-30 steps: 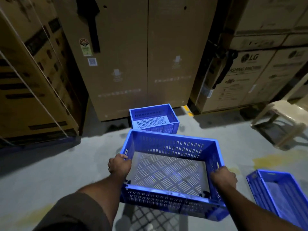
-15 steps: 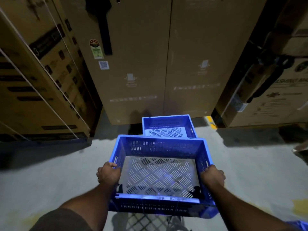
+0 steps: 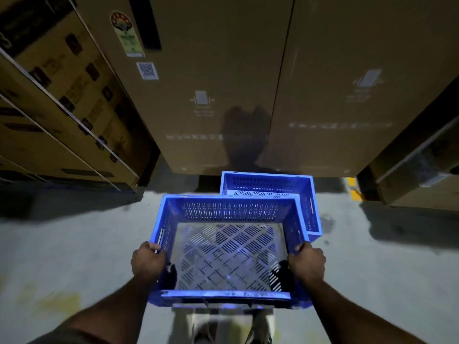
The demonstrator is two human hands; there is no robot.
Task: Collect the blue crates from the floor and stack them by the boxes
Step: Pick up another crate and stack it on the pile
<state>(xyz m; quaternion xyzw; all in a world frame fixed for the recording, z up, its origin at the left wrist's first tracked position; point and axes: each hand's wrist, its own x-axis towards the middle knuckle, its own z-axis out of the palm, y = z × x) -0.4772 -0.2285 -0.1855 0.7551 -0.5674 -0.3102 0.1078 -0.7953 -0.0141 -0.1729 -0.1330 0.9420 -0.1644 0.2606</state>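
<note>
I carry an empty blue slotted crate [image 3: 228, 247] in front of me, above the floor. My left hand [image 3: 147, 261] grips its left rim and my right hand [image 3: 307, 261] grips its right rim. A second blue crate [image 3: 269, 186] rests on the floor just beyond it, up against the base of the tall cardboard boxes [image 3: 223, 83]. The carried crate hides the near left part of the floor crate.
Strapped cardboard boxes [image 3: 57, 100] stand on the left, and another box stack [image 3: 422, 175] closes in on the right. Yellow floor marks [image 3: 352, 188] show by the right stack. Grey concrete floor [image 3: 74, 256] stretches on both sides. My feet show below the crate.
I have walked forward with the crate; the floor crate and tall boxes are much closer. The chair and the third crate on the right have left the view.
</note>
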